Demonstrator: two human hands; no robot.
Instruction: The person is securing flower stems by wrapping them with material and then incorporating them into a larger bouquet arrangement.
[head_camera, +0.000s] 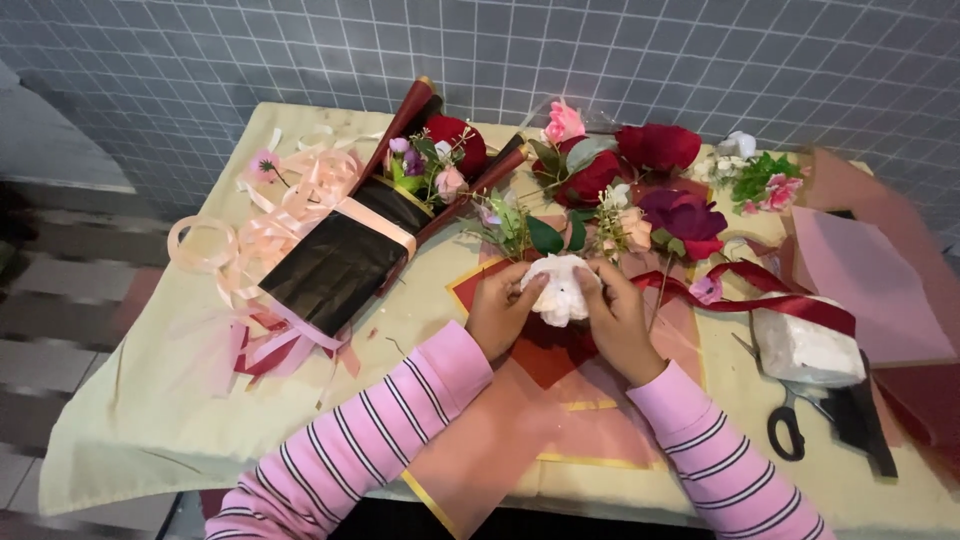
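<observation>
Two hands are closing together around a crumpled white wad of tissue-like wrapping (560, 288) at the middle of the table: the left hand (500, 312) is gripping it from nine o'clock, the right hand (618, 318) from three o'clock, fingers pressing into it. The wad is sitting over layered red and pink wrapping sheets with gold edging (590, 400). At twelve o'clock, a loose spread of red, pink and purple artificial flowers with green leaves (640, 190) is lying. At ten o'clock, a finished bouquet in glossy black wrapping (350, 255) is resting beside curled peach satin ribbon (260, 235). At three o'clock, a white foam block (805, 350) is lying, with black-handled scissors (790, 420) just below it, all on the pale yellow tablecloth (150, 400).
</observation>
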